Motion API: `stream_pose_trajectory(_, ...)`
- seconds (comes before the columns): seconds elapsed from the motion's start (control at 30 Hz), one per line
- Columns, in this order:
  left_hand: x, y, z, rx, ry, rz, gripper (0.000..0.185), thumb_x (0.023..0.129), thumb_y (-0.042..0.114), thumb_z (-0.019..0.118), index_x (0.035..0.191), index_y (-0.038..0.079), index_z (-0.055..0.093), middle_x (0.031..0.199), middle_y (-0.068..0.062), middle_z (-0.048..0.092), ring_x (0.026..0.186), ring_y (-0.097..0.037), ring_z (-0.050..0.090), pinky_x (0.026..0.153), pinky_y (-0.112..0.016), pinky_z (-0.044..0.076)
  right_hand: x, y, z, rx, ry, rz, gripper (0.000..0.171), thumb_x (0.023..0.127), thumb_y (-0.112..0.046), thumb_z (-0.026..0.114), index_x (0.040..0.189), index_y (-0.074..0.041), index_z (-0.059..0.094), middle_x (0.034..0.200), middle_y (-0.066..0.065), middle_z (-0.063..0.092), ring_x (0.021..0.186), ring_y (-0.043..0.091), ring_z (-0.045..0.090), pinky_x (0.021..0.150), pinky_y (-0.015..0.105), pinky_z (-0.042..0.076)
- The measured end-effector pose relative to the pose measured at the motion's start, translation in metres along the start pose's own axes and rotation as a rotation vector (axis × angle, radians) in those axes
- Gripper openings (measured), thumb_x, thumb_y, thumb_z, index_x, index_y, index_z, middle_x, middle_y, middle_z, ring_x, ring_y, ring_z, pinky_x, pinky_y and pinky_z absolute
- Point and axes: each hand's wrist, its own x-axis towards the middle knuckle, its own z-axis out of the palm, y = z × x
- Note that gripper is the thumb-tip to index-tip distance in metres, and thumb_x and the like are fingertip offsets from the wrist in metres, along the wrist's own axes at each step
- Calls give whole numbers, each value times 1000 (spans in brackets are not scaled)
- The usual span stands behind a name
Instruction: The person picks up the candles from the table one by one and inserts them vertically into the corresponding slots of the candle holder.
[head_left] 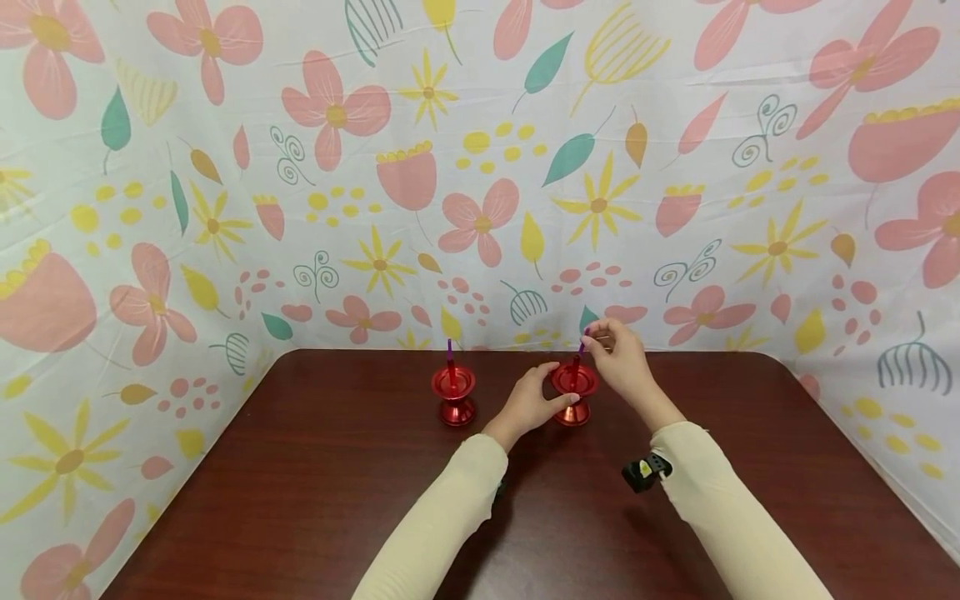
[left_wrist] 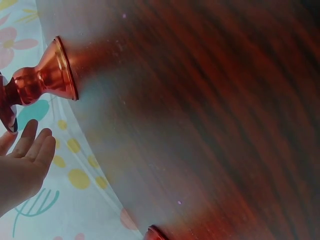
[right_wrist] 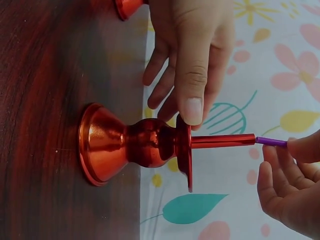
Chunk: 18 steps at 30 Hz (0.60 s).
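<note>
Two shiny red metal holders, each with a dish and a thin upright tube, stand on the table. The right holder (head_left: pixel 573 413) has the left hand (head_left: pixel 528 402) at its dish, thumb and fingers gripping the rim. Above it the right hand (head_left: pixel 618 358) pinches a thin purple stick (right_wrist: pixel 271 142) between thumb and fingers. In the right wrist view the stick's end meets the top of the red tube (right_wrist: pixel 225 141); how far in it sits I cannot tell. The left holder (head_left: pixel 456 411) bears an upright purple stick (head_left: pixel 450 350) in its tube, untouched.
The dark brown wooden table (head_left: pixel 337 500) reaches back to a white cloth (head_left: pixel 480 100) printed with flowers and leaves. The cloth also hangs along the left and right sides. A black device (head_left: pixel 643 472) is strapped at the right wrist.
</note>
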Motion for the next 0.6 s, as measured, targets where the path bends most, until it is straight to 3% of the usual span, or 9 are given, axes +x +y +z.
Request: stream_pose_trajectory(0.6, 1, -4, 4, 22, 11, 6, 68, 89, 41, 67, 144, 10, 43, 138, -10, 50, 127, -24, 49, 103, -39, 42, -5, 7, 8, -66, 6, -87, 11, 94, 0, 58, 102, 6, 55, 95, 22, 62, 92, 38, 63, 78, 52, 52)
